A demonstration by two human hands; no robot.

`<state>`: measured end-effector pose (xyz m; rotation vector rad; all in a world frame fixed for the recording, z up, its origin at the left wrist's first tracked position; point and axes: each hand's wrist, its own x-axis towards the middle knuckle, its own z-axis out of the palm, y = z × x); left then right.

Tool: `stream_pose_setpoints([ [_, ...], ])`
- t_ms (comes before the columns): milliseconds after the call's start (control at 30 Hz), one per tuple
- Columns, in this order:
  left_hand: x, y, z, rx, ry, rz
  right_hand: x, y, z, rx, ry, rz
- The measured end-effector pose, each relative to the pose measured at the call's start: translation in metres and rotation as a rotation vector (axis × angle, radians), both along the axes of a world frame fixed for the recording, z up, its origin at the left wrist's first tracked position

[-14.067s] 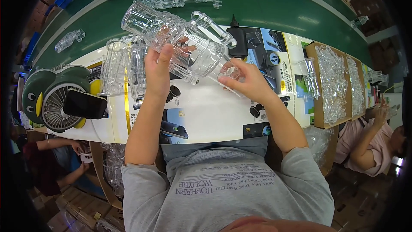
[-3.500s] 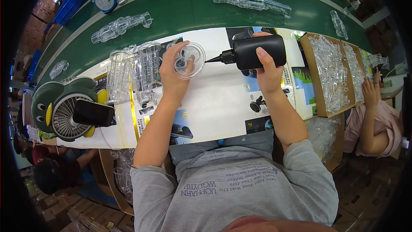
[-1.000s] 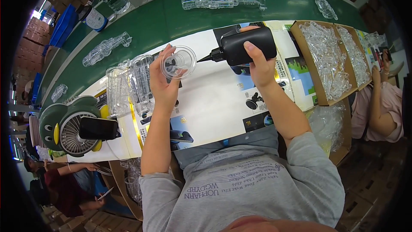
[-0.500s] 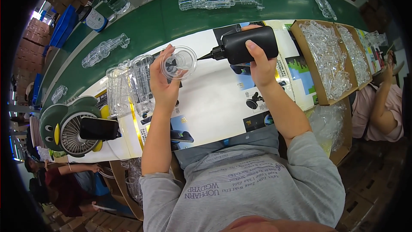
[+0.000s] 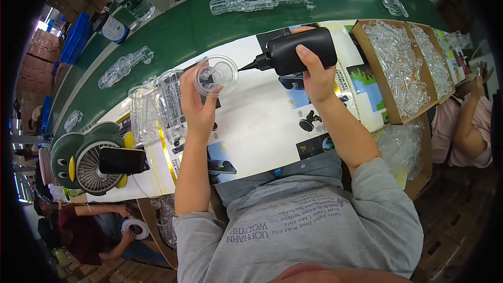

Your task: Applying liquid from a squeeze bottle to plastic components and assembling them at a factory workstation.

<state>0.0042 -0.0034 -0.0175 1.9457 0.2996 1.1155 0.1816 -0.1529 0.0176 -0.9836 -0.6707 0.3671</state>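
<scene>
Black bottle (sideways) near clear piece

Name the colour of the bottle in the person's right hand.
The bottle in the right hand is black, nozzle included; the head view shows it best.

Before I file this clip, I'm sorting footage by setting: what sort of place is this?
Probably a factory assembly workshop: a long green work surface carries similar clear pieces, cardboard trays hold many more small ones, and co-workers are on either side.
</scene>
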Motion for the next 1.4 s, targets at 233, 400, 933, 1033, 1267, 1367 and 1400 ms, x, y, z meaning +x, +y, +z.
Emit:
stream_pose_setpoints([
  [233,-0.001,-0.001,0.0,-0.071,0.018,-0.021,0.001,0.001,0.0,-0.009,0.012,0.014],
  [400,-0.001,-0.001,-0.001,-0.101,-0.011,-0.051,0.0,-0.003,0.004,-0.068,0.107,0.08],
  [933,-0.002,0.004,-0.005,-0.117,-0.001,-0.077,0.002,-0.003,0.005,-0.058,0.162,0.088],
  [1033,-0.002,0.004,-0.002,-0.122,0.016,-0.077,0.002,-0.003,0.006,-0.057,0.173,0.085],
  [1267,0.0,-0.003,0.005,-0.217,-0.004,-0.121,0.003,-0.003,0.003,-0.053,0.178,0.059],
  [1367,0.0,-0.001,0.003,-0.219,-0.018,-0.136,0.003,-0.003,0.004,-0.063,0.173,0.073],
  [1400,0.0,0.0,0.002,-0.213,-0.032,-0.152,0.003,-0.003,0.005,-0.064,0.173,0.073],
])
